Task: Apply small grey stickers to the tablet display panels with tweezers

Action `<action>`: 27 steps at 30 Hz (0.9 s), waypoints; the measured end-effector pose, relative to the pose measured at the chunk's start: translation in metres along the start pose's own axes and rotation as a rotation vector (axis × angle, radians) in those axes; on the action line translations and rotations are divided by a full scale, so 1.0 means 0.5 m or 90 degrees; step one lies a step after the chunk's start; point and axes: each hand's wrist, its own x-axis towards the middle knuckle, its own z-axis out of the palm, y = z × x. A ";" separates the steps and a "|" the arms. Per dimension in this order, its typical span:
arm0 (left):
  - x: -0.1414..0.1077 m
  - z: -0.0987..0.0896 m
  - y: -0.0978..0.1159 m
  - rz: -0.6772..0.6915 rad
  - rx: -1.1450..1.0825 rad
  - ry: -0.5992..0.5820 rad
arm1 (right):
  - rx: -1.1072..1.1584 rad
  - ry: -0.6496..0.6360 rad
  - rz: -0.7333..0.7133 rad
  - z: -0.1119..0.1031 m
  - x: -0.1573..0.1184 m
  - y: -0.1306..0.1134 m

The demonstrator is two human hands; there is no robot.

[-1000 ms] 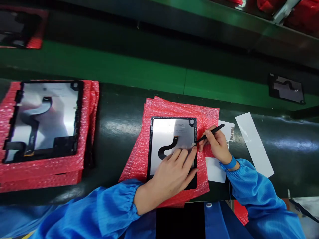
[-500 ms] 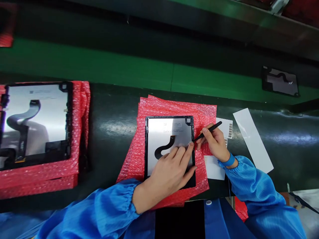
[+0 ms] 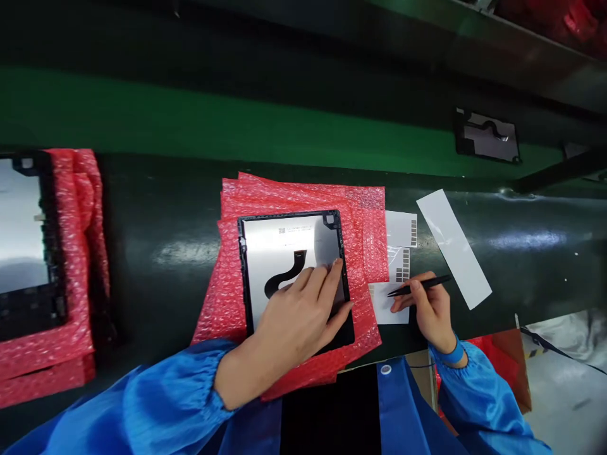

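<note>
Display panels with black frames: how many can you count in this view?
3 clearly: one panel under the left hand, another cut off at the left edge, a third at upper right. A partial piece beside it may be a fourth.

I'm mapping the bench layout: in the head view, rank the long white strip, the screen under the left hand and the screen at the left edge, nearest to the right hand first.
1. Long white strip: just beyond the right hand, to its right.
2. Screen under the left hand: left, on red wrap.
3. Left-edge screen: far left, partly out of view.
</note>
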 end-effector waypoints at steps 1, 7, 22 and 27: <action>0.003 -0.002 0.005 0.016 0.007 0.009 | 0.001 -0.008 0.005 0.003 -0.009 0.011; -0.011 0.006 0.045 0.231 -0.070 -0.054 | -0.017 -0.012 0.004 0.006 -0.005 0.039; -0.035 0.038 0.052 0.265 -0.079 -0.174 | -0.184 -0.061 0.000 0.008 -0.084 0.033; -0.034 0.040 0.053 0.265 -0.088 -0.168 | -0.215 -0.071 -0.002 0.006 -0.080 0.031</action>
